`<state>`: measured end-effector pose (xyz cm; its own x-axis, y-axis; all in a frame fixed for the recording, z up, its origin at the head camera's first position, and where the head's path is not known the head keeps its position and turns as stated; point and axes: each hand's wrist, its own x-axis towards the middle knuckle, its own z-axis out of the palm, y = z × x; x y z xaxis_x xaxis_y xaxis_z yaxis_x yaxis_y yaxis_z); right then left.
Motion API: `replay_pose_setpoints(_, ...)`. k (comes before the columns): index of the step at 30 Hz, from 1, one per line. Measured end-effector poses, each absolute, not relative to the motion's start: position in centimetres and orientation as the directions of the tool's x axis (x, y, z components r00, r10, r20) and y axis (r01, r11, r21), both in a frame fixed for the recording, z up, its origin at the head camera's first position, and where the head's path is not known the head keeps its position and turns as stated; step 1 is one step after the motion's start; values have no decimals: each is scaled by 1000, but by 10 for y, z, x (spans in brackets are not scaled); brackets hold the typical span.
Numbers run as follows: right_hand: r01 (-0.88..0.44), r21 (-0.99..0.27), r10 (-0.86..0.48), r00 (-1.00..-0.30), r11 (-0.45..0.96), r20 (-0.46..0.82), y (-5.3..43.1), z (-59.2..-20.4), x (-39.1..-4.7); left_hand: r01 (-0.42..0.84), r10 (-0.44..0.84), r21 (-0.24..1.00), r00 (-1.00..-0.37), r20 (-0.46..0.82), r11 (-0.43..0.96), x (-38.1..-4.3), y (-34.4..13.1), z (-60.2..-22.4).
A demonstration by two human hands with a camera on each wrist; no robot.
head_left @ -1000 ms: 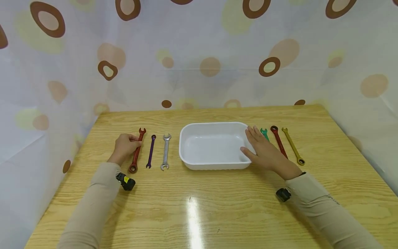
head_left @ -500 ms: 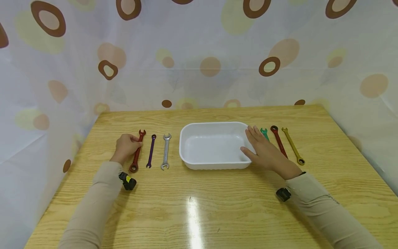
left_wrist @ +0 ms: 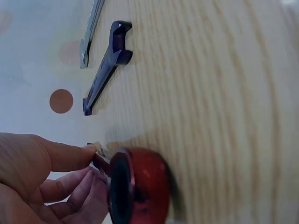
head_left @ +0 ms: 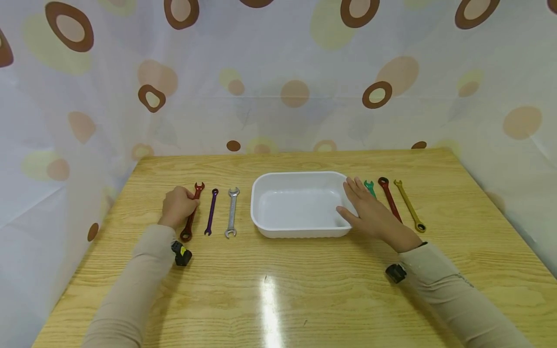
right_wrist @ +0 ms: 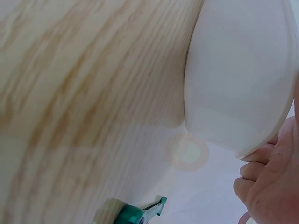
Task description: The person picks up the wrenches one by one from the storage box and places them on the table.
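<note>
My left hand [head_left: 178,207] pinches the shaft of a red combination wrench [head_left: 190,223] at the left of the table. In the left wrist view the wrench's ring end [left_wrist: 142,186] looms close to the camera, with thumb and fingertips at the shaft behind it. To its right lie a purple wrench [head_left: 212,212] and a silver open-end wrench [head_left: 232,212]. My right hand [head_left: 370,212] rests with fingers extended on the right rim of a white plastic tray [head_left: 300,229]. Nothing lies inside the tray.
Right of the tray lie a green wrench [head_left: 370,187], partly hidden by the right hand, a red ring wrench [head_left: 389,197] and a gold wrench [head_left: 410,205]. A patterned curtain [head_left: 270,116] hangs behind the wooden table [head_left: 226,290].
The left wrist has turned and shifted slightly right, while the hand keeps its grip on the red wrench, which has barely moved. The right hand and tray stay put.
</note>
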<state>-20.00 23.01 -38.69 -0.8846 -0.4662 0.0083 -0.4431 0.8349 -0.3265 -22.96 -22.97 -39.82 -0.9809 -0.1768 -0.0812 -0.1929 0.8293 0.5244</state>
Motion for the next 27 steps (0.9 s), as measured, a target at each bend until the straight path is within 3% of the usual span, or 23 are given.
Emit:
replay_pose_setpoints(11,-451,-326,-471,-882,831,17,229,-389,-202,-204,-179,437,-979,-96,876,-229,-226,-395)
replay_pose_setpoints(27,-447,-333,-472,-882,830,7,230,-387,-201,-214,-176,430,-976,-126,877,-231,-226,-394)
